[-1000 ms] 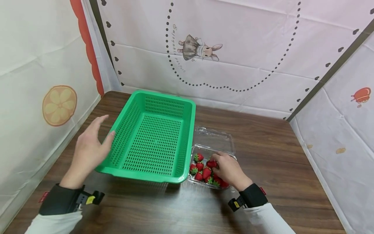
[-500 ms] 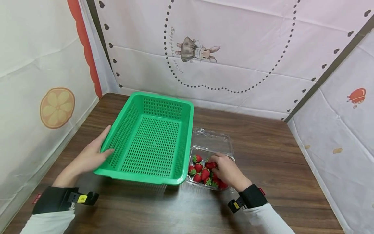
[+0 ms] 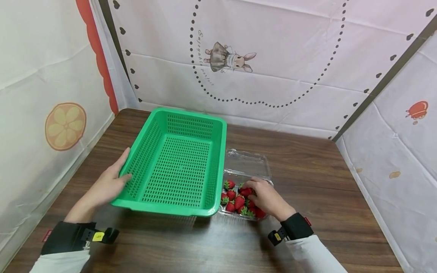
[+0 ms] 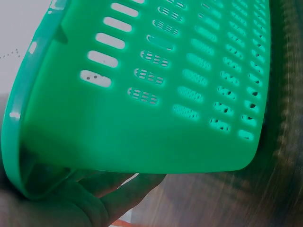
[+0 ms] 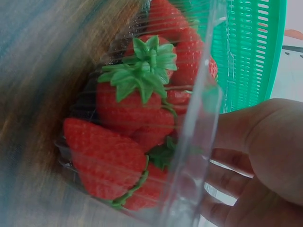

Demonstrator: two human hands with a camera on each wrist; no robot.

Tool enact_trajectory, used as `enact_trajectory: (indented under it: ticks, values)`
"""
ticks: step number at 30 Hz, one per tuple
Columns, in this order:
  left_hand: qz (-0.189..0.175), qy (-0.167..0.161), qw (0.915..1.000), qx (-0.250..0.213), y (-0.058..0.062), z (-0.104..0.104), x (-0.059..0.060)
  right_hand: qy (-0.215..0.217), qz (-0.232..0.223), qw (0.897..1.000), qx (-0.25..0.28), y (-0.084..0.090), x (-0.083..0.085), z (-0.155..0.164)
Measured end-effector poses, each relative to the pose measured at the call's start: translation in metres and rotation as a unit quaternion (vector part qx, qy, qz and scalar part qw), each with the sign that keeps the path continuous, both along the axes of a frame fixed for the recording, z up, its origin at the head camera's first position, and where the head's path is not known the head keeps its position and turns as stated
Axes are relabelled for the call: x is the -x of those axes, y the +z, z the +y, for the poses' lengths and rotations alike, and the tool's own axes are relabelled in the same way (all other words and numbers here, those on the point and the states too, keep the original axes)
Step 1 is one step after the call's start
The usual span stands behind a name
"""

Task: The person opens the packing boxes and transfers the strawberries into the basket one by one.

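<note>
The strawberries (image 3: 239,199) lay in the near tray of a clear plastic clamshell box (image 3: 248,166) on the wooden table (image 3: 317,182), just right of the green perforated basket (image 3: 177,167) and touching its right wall. The clamshell's lid lay folded open on the far side. The right hand (image 3: 268,198) rested over the right part of the fruit, fingers curled down among the berries; whether they pinched one could not be told, since the fingertips were hidden in the head view and the right wrist view showed only the palm side behind the clear wall. That view showed the berries (image 5: 128,123) stacked against the wall, with heavy blur at the left.

The left hand (image 3: 109,184) lay flat against the basket's left outer wall, fingers straight and the thumb at the rim. In the left wrist view the basket's side (image 4: 156,94) filled the frame, with the fingers (image 4: 94,198) partly cut off beneath its corner.

Curved script on the far backdrop beside a rabbit figure (image 3: 228,60) was too small to read reliably. Both wrists carried black bands with yellow tags whose markings were illegible.
</note>
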State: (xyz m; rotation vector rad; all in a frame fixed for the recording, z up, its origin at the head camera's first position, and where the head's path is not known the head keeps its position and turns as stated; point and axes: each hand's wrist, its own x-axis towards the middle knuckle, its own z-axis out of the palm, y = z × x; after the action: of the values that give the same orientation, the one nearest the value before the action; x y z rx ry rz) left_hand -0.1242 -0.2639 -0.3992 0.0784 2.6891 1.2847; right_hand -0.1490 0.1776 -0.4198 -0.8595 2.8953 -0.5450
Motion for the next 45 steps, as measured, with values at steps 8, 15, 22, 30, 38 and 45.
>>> enact_trajectory:
  ticks: [8, 15, 22, 30, 38, 45]
  values:
    - [0.012, -0.001, 0.9999, -0.009, -0.001, 0.005, -0.006, 0.013, -0.027, 0.999, -0.011, 0.006, 0.002, 0.001]
    - [0.021, 0.005, 0.9998, -0.001, -0.003, 0.006, -0.007, 0.030, -0.027, 0.999, -0.017, 0.020, 0.005, -0.001]
    - [0.030, 0.008, 0.9995, 0.002, -0.002, 0.007, -0.008, 0.044, -0.002, 0.999, 0.011, 0.049, 0.014, -0.013]
    - [0.040, 0.006, 0.9992, -0.003, -0.003, 0.009, -0.009, 0.057, 0.011, 0.998, 0.032, 0.075, 0.026, -0.040]
    - [0.049, 0.004, 0.9986, -0.017, -0.004, 0.007, -0.010, 0.075, -0.017, 0.996, 0.042, 0.082, 0.035, -0.069]
    - [0.051, 0.002, 0.9984, -0.026, -0.004, 0.007, -0.010, 0.119, -0.016, 0.992, 0.038, 0.083, 0.043, -0.093]
